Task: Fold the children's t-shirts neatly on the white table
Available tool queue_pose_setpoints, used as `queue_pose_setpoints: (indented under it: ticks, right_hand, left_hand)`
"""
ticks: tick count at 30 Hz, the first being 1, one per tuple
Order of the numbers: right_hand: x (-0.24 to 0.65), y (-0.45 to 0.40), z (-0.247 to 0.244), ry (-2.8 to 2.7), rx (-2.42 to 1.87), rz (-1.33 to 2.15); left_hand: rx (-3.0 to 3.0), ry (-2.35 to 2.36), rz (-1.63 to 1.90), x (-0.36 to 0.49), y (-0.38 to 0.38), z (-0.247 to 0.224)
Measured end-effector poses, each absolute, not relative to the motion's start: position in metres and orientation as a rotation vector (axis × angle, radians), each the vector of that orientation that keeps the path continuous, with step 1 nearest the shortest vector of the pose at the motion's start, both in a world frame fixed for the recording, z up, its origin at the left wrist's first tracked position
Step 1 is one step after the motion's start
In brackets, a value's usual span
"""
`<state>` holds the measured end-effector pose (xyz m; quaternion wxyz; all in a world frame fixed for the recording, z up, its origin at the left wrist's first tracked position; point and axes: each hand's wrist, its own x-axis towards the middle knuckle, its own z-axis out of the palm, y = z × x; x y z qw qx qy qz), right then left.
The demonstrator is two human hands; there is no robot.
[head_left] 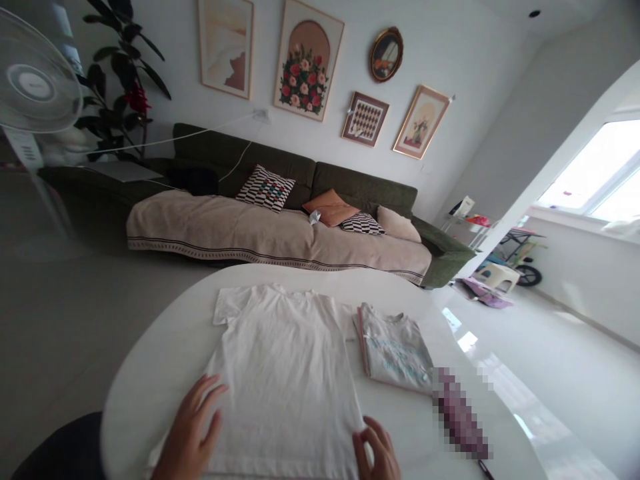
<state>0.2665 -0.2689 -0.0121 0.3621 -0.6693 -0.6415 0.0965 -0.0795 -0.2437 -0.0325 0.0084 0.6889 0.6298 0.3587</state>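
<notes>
A white T-shirt (290, 373) lies spread out on the white oval table (150, 353), its collar toward the sofa and its hem toward me. My left hand (193, 423) rests at the shirt's lower left edge, fingers apart. On the opposite side, my right hand (375, 447) touches the lower right edge with its fingers curved and a gap between thumb and forefinger. Neither hand has cloth gripped in it. To the right of the shirt sits a folded grey shirt (397, 350) with blue lettering, on top of something pink.
A pixelated dark pink object (460, 413) lies near the table's right edge. Beyond the table stands a green sofa (360, 180) with a beige cover and cushions. A fan (37, 83) stands at the far left.
</notes>
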Motion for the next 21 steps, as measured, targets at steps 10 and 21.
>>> queue_pose_setpoints:
  ticks: [10,21]
  right_hand:
    - [0.208,-0.211,-0.016,-2.18,-1.932,0.63]
    - [0.27,-0.005,0.026,-2.0,-2.128,0.223]
  left_hand:
    - [2.205,1.955,0.469,-0.004,-0.138,-0.014]
    - [2.258,2.078,0.38,-0.008,-0.121,-0.049]
